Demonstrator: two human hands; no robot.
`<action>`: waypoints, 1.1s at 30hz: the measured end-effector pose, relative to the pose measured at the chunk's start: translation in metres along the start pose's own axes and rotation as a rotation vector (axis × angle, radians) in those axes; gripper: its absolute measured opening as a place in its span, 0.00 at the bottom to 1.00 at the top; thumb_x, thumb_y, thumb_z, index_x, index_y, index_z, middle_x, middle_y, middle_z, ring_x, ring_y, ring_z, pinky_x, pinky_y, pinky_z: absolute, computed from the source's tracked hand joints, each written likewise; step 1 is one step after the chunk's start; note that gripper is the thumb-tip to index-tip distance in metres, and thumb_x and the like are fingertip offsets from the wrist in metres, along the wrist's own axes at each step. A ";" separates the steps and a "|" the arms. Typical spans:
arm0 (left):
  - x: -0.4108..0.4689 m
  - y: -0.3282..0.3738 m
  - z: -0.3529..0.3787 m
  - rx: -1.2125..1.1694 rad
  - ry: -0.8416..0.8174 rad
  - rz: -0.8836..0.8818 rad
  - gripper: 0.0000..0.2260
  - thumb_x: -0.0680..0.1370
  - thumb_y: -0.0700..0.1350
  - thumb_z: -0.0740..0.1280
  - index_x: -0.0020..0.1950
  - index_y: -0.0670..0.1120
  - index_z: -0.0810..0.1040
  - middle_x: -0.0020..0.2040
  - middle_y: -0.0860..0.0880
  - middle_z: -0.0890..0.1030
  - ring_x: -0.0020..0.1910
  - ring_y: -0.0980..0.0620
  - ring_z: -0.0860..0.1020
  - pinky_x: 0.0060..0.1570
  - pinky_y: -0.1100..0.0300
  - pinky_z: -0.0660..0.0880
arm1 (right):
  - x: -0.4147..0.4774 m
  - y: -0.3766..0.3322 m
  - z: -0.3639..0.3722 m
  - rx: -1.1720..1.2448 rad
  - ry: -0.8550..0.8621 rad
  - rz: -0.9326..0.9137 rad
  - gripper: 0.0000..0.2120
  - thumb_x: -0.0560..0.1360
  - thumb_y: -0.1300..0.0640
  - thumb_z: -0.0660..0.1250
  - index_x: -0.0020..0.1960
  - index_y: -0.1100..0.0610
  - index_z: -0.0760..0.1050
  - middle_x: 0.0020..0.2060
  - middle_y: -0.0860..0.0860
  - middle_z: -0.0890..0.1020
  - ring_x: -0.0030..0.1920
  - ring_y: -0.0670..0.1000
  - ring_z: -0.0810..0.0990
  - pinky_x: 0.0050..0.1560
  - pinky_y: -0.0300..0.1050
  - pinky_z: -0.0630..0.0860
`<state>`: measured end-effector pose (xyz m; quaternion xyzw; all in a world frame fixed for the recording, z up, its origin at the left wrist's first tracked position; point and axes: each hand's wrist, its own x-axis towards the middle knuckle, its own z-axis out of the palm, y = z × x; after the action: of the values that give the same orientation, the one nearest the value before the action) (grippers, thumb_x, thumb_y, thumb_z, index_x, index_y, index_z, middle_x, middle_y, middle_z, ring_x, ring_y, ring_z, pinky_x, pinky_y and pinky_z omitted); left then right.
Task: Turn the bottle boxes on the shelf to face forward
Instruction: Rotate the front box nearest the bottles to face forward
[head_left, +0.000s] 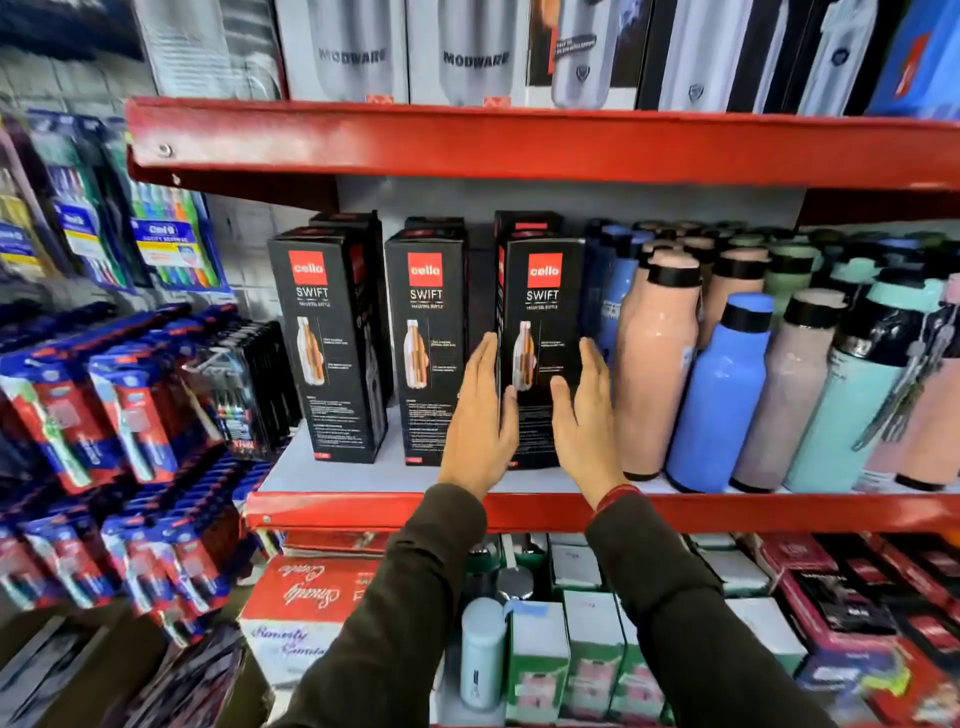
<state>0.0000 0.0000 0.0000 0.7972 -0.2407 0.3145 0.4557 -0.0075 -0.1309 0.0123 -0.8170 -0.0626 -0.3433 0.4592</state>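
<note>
We stand at the red shelf (519, 512), where three black bottle boxes line the front. Our left hand (480, 426) and right hand (587, 421) flank the rightmost box (543, 312), each grip spread flat, the left palm touching its side, likely to square it forward.

Middle shelf (405, 475): three black Cello Swift bottle boxes in the front row, at left (332, 343), centre (426, 338) and right (543, 332), each with another box behind. Two hands present: left hand (480, 421), right hand (587, 421). Loose bottles (722, 395) alongside: count indeterminate.
</note>
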 end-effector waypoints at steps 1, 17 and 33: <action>0.001 -0.003 0.004 -0.023 -0.012 -0.048 0.27 0.85 0.45 0.55 0.82 0.48 0.48 0.83 0.52 0.52 0.81 0.58 0.52 0.73 0.75 0.48 | 0.003 0.004 0.001 0.044 -0.011 0.079 0.27 0.83 0.57 0.57 0.80 0.57 0.54 0.79 0.52 0.59 0.77 0.44 0.55 0.76 0.37 0.52; 0.010 -0.031 0.027 -0.217 -0.008 -0.319 0.21 0.85 0.45 0.58 0.79 0.47 0.63 0.67 0.50 0.78 0.64 0.61 0.74 0.58 0.82 0.66 | 0.006 0.040 0.009 0.222 -0.006 0.267 0.20 0.80 0.57 0.65 0.72 0.54 0.72 0.59 0.47 0.81 0.47 0.28 0.77 0.57 0.29 0.76; 0.004 -0.004 0.018 -0.411 0.178 -0.285 0.16 0.85 0.49 0.57 0.69 0.48 0.78 0.67 0.54 0.79 0.68 0.60 0.75 0.70 0.59 0.71 | 0.005 0.022 0.002 0.202 -0.005 0.130 0.41 0.59 0.48 0.83 0.67 0.43 0.68 0.59 0.40 0.81 0.60 0.42 0.79 0.61 0.42 0.77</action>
<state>0.0110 -0.0141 -0.0064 0.6831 -0.1437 0.2604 0.6670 0.0062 -0.1431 -0.0010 -0.7697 -0.0450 -0.3029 0.5601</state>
